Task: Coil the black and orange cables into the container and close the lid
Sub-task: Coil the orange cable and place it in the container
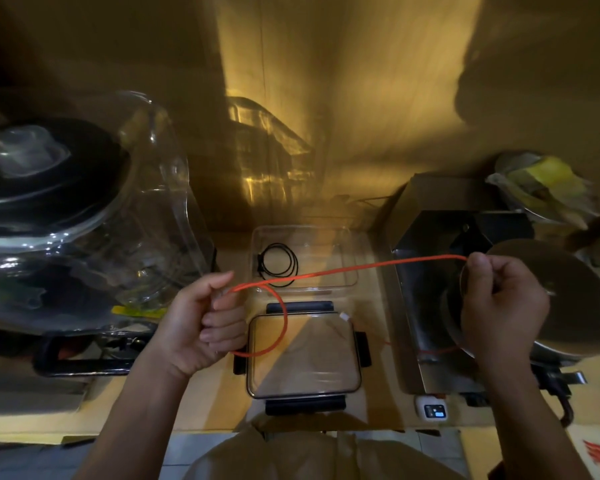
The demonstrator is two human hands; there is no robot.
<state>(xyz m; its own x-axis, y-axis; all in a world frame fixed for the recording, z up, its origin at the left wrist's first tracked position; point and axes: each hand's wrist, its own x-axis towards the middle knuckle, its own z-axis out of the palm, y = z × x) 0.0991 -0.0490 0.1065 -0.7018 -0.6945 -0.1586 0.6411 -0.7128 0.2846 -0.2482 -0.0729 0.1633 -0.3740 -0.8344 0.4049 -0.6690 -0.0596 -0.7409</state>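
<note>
A clear plastic container [349,275] stands open at the middle of the counter. A black cable [278,265] lies coiled inside it at its left side. In front of it lies the clear lid [305,362] with dark clips, flat on the counter. An orange cable [354,268] is stretched in the air between my hands above the container. My left hand [201,323] pinches one part of it, and a loop hangs from there down over the lid. My right hand [503,306] grips the cable farther right, over a steel box.
A big glass blender jar [146,216] with a black lid [45,174] stands at the left. A steel box [430,306] and a round metal lid [568,296] are at the right, with a small white device [432,408] at the front. A wooden wall is behind.
</note>
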